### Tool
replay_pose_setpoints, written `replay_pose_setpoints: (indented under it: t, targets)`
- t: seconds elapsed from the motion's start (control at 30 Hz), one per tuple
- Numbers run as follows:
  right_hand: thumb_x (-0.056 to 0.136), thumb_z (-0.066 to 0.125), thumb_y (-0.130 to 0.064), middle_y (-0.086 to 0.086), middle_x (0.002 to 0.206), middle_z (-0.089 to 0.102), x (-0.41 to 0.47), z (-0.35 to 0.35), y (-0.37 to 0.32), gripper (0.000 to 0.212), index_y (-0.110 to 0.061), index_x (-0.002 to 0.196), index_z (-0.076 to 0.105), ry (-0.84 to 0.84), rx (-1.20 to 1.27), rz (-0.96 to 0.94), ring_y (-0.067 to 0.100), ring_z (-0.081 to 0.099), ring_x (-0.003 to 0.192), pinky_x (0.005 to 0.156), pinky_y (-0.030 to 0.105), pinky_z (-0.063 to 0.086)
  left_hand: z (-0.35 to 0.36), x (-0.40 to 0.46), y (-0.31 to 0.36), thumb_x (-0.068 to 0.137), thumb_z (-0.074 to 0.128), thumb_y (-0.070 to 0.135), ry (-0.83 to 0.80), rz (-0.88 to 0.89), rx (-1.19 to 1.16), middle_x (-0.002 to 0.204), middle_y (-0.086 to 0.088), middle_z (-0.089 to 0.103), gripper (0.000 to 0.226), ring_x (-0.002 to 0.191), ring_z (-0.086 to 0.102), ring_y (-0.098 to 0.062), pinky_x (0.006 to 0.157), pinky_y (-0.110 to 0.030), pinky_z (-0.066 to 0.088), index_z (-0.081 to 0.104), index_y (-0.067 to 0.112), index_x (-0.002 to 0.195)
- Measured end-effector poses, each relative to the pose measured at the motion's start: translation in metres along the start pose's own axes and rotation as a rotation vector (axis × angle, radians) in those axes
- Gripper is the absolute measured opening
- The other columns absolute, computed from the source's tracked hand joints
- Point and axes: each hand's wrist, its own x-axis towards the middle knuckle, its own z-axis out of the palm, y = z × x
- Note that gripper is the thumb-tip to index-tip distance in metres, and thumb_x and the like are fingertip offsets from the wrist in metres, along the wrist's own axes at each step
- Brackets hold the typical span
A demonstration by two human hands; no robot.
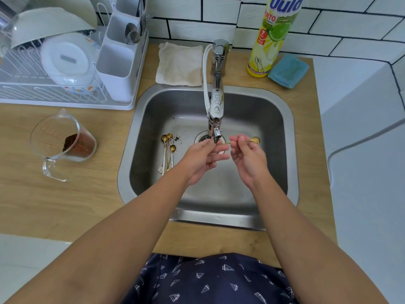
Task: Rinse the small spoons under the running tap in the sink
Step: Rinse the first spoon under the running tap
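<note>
A wooden countertop under white brick-pattern tiles carried a steel sink (282, 119), and both arms reached over its front edge. The right hand (247, 156) pinched the stem of one gold teaspoon (245, 141) between thumb and fingertips, bowl pointing toward the sink's right wall. The left hand (203, 157) closed its fingertips on the handle end, right under the tap nozzle (216, 133); whether water was flowing could not be made out. That made one spoon in hand, seemingly mid-rinse. By the sink's left wall lay a bundle of gold spoons (167, 150), about four, with dark grounds beside them, so most of the job looked left to do. Outward stood one measuring jug (63, 141) of brown powder near the left edge, one dish rack (65, 62), one folded cloth (179, 64), one detergent bottle (271, 38) and one blue sponge (288, 71) by the back edge
</note>
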Motion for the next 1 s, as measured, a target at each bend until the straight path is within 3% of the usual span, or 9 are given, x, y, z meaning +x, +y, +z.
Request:
replay_pose_setpoints:
  t: [0.13,0.23,0.3,0.43,0.53,0.67,0.77,0.93,1.0]
  targets:
    - [0.105,0.057,-0.012,0.000,0.089,0.079,-0.004,0.008,0.007,0.011,-0.005,0.109,0.065,-0.060,-0.065,0.020,0.003,0.070,0.073,0.070,0.017,0.058,-0.004,0.002,0.003,0.096,0.068,0.033,0.171,0.026,0.122,0.063,0.002,0.071,0.022,0.048,0.062,-0.008,0.048,-0.020,0.038,0.062,0.014,0.085]
    - [0.104,0.059,-0.012,0.001,0.087,0.080,-0.005,0.012,0.005,0.008,-0.008,0.104,0.066,-0.003,-0.015,0.003,0.006,0.074,0.076,0.071,0.019,0.059,-0.007,0.003,0.004,0.095,0.070,0.026,0.155,0.151,0.315,0.072,0.005,0.071,0.012,0.053,0.063,-0.006,0.050,-0.018,0.043,0.063,0.018,0.088]
    - [0.103,0.060,-0.011,0.003,0.084,0.080,-0.005,0.011,0.002,0.006,-0.008,0.102,0.065,0.044,0.022,-0.003,0.008,0.076,0.077,0.070,0.020,0.060,-0.009,0.000,0.004,0.100,0.061,0.026,0.092,0.226,0.519,0.082,0.008,0.070,0.005,0.061,0.066,-0.003,0.055,-0.015,0.046,0.062,0.024,0.095]
    - [0.101,0.064,-0.011,0.004,0.083,0.080,-0.007,0.014,0.001,0.005,-0.009,0.099,0.067,0.053,0.007,-0.007,0.008,0.076,0.076,0.069,0.020,0.061,-0.012,-0.001,0.001,0.104,0.048,0.037,0.123,0.273,0.713,0.063,0.008,0.063,0.034,0.054,0.056,-0.010,0.061,-0.030,0.047,0.064,0.022,0.077]
    - [0.102,0.064,-0.014,0.001,0.079,0.079,-0.008,0.015,0.000,0.008,-0.008,0.097,0.068,0.076,0.005,-0.008,0.005,0.075,0.072,0.066,0.018,0.059,-0.009,-0.002,-0.001,0.097,0.057,0.050,0.142,0.244,0.653,0.048,0.007,0.056,0.043,0.045,0.048,-0.009,0.052,-0.025,0.042,0.065,0.021,0.066]
    - [0.102,0.064,-0.016,-0.001,0.079,0.079,-0.008,0.008,0.001,0.010,-0.008,0.098,0.069,0.074,-0.030,-0.011,0.004,0.074,0.071,0.065,0.017,0.058,-0.006,-0.005,0.000,0.104,0.052,0.033,-0.022,0.196,0.520,0.070,0.003,0.072,0.023,0.058,0.067,-0.013,0.055,-0.022,0.047,0.068,0.020,0.095]
    - [0.105,0.059,-0.018,0.000,0.082,0.079,-0.007,0.008,0.002,0.014,-0.010,0.099,0.069,0.018,-0.054,0.016,0.005,0.071,0.069,0.065,0.018,0.057,-0.012,-0.010,0.005,0.106,0.048,0.025,-0.109,0.168,0.540,0.082,0.002,0.076,0.019,0.064,0.071,-0.015,0.054,-0.013,0.045,0.064,0.018,0.113]
    - [0.102,0.064,-0.014,0.004,0.089,0.080,-0.007,0.015,0.012,0.006,-0.015,0.107,0.062,-0.152,-0.304,0.067,0.006,0.071,0.071,0.065,0.021,0.055,-0.045,-0.022,0.017,0.103,0.052,0.032,-0.189,0.034,0.886,0.088,0.003,0.079,0.020,0.058,0.067,-0.015,0.076,-0.032,0.049,0.064,0.016,0.102]
    - [0.094,0.073,-0.008,0.005,0.083,0.079,-0.009,0.020,0.020,0.025,-0.016,0.109,0.055,-0.201,-0.423,0.067,0.010,0.073,0.071,0.066,0.023,0.055,-0.057,-0.028,0.019,0.105,0.050,0.033,-0.200,-0.008,0.967,0.090,0.006,0.079,0.021,0.051,0.061,-0.015,0.070,-0.033,0.047,0.062,0.016,0.101]
